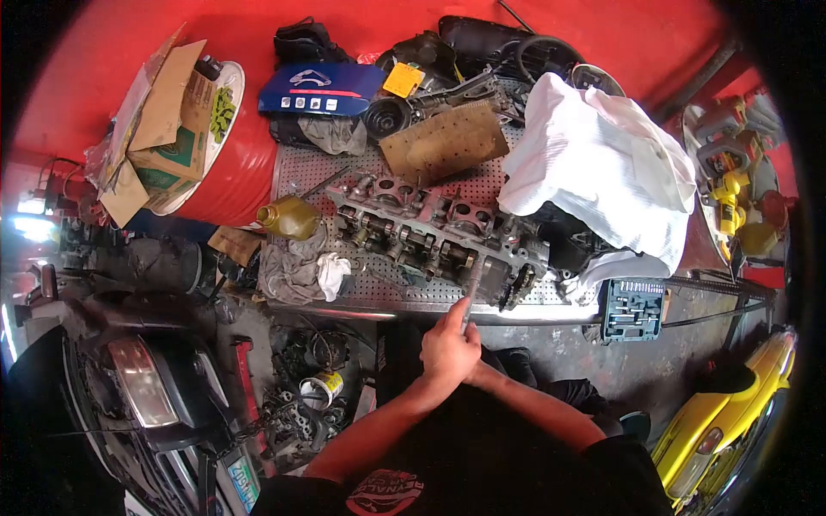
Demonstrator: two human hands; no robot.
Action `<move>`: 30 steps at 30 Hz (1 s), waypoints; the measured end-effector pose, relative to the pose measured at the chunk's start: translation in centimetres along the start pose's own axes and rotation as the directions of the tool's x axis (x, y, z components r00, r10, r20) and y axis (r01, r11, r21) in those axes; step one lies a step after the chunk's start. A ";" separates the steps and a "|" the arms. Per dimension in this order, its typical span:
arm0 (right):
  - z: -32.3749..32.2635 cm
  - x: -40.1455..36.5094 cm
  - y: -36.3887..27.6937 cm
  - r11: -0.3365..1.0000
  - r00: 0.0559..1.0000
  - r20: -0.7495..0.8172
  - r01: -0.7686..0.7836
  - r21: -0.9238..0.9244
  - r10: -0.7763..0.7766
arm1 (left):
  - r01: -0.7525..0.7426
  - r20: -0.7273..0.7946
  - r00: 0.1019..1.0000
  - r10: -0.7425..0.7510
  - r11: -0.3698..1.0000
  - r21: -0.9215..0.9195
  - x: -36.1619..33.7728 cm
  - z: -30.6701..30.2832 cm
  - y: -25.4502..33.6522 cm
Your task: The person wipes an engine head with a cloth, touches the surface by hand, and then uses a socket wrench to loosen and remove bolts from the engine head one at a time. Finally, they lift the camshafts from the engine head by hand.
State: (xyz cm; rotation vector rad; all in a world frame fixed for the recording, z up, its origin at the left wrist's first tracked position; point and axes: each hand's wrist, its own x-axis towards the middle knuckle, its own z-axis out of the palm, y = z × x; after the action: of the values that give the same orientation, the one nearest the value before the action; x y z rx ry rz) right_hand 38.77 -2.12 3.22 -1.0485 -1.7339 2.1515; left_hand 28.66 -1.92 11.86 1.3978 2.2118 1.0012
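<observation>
My left hand (446, 351) is closed around the lower part of a long metal wrench (474, 279), its index finger lying along the handle. The wrench's far end overlaps the near right part of an engine cylinder head (413, 225). Behind and below my left hand is my right hand (474, 371), mostly covered, with its fingers hidden. The cylinder head lies on a perforated metal bench (379, 288), showing cam lobes along its near side. At its right end sits a toothed chain sprocket (518, 286).
Left of the head are a yellowish plastic bottle (290, 218) and grey rags (292, 267). A white cloth (602, 155) drapes over parts at the right. An open socket set (632, 310) sits at the bench's front edge. Behind stand a brown plate (445, 142) and a blue box (321, 89).
</observation>
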 end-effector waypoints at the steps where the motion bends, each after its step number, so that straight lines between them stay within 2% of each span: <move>1: -0.1 -0.1 -0.2 0.993 0.999 0.036 -0.019 -0.121 0.023 | -0.020 -0.004 1.000 0.020 1.000 -0.018 0.4 -0.3 0.0; 2: -0.2 -0.2 -0.9 0.970 0.997 0.066 -0.033 -0.241 0.050 | 0.132 0.060 0.991 -0.123 0.978 -0.163 0.6 -0.3 -0.3; 4: -0.9 -0.6 -2.4 0.875 0.987 0.105 -0.056 -0.480 0.121 | 0.432 0.245 0.901 -0.359 0.800 -0.415 0.8 0.0 -0.9; 5: -1.5 -0.7 -2.8 0.801 0.980 0.116 -0.063 -0.595 0.163 | 0.628 0.418 0.777 -0.471 0.529 -0.571 1.4 -1.6 0.7; 8: -2.0 -1.2 -3.3 0.767 0.976 0.114 -0.072 -0.637 0.186 | 0.582 0.395 0.805 -0.443 0.462 -0.669 0.5 -0.7 0.8; 9: -2.1 -0.9 -3.5 0.782 0.982 0.103 -0.058 -0.620 0.155 | 0.606 0.412 0.783 -0.466 0.418 -0.677 0.5 -0.6 0.8; 11: -2.0 -1.4 -4.3 0.814 0.991 0.084 -0.039 -0.580 0.107 | 0.605 0.414 0.783 -0.464 0.418 -0.678 0.2 -0.8 0.9; 12: -2.2 -1.2 -6.0 0.720 0.970 0.093 -0.100 -0.687 0.223 | 0.597 0.409 0.791 -0.455 0.425 -0.681 0.6 -0.8 0.8; 14: -3.1 -1.6 -10.1 0.479 0.892 0.058 -0.184 -0.858 0.448 | 0.641 0.542 0.679 -0.494 0.039 -0.767 0.6 -1.4 -0.2; 15: -4.0 -1.3 -12.4 0.441 0.848 0.082 -0.188 -0.878 0.524 | 0.657 0.715 0.520 -0.467 -0.317 -0.685 -0.2 -0.4 -1.9; 17: -5.4 -1.1 -16.4 0.377 0.740 0.101 -0.216 -0.901 0.665 | 0.621 0.737 0.526 -0.423 -0.402 -0.673 0.0 -0.9 -0.8; 18: -5.3 -1.7 -17.5 0.360 0.789 0.074 -0.192 -0.913 0.610 | 0.584 0.738 0.540 -0.404 -0.452 -0.674 0.2 -0.9 -0.3; 20: -4.4 -2.2 -19.0 0.317 0.876 0.052 -0.118 -0.941 0.480 | 0.559 0.714 0.577 -0.398 -0.444 -0.700 0.3 -1.6 -0.9; 22: -3.8 -2.8 -18.2 0.403 0.913 0.128 -0.044 -0.914 0.388 | 0.531 0.672 0.596 -0.439 -0.413 -0.740 -0.3 -2.6 -1.3; 25: -2.9 -3.7 -12.5 0.516 0.930 0.137 -0.063 -0.854 0.340 | 0.562 0.513 0.699 -0.499 -0.061 -0.825 -1.0 -3.3 -1.5; 26: -2.3 -3.9 -10.0 0.537 0.931 0.127 -0.083 -0.839 0.342 | 0.582 0.502 0.712 -0.491 0.013 -0.813 -1.5 -3.1 -1.5; 28: -2.2 -3.9 -8.9 0.571 0.946 0.120 -0.078 -0.817 0.300 | 0.603 0.477 0.747 -0.463 0.171 -0.779 -1.8 -2.2 -2.0; 30: -2.3 -4.4 -9.2 0.596 0.964 0.128 -0.037 -0.802 0.232 | 0.618 0.488 0.738 -0.465 0.177 -0.766 -1.7 -1.1 -2.3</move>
State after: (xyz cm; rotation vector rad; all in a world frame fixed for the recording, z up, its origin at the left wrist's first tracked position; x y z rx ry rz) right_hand 40.85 -0.01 13.18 -1.1474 -2.9592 1.5458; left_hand 27.31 -4.49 10.88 0.0804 1.3323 1.3836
